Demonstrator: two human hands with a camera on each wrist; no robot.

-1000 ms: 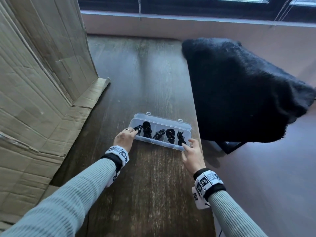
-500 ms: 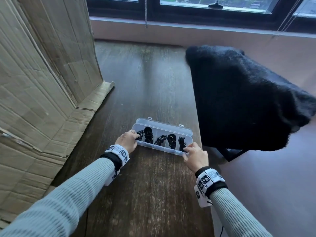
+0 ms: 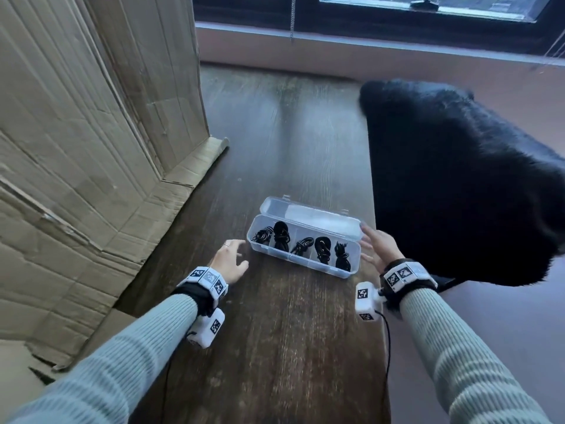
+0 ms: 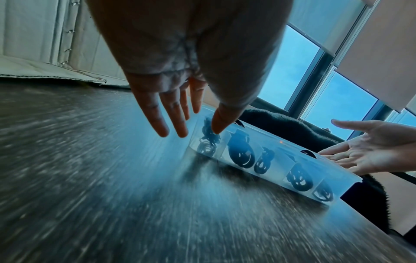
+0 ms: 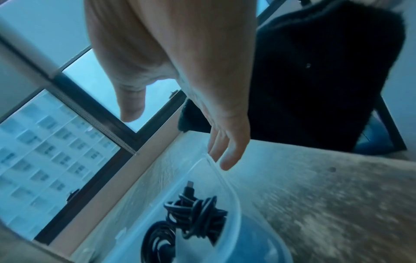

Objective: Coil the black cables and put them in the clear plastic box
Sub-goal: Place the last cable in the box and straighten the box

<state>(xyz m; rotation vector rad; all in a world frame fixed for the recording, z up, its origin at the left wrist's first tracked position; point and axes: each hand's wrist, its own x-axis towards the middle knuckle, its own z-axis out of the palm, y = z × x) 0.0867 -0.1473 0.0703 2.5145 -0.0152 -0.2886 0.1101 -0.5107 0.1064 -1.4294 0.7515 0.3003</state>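
The clear plastic box lies on the dark wooden table with its lid tipped back. Several coiled black cables sit in its compartments. My left hand hovers just off the box's left end with fingers spread, touching nothing. At the right end my right hand is also spread, its fingertips beside the lid's corner. The left wrist view shows my left hand, the box and my right hand. In the right wrist view my right hand hangs over the box rim, with a cable coil below.
A large cardboard box stands along the left side of the table. A black furry cover on a chair sits just past the table's right edge. A window sill runs along the back.
Both hands held the ends of the box before; now they have let go, opened and drawn slightly away from it. The box stays in place.
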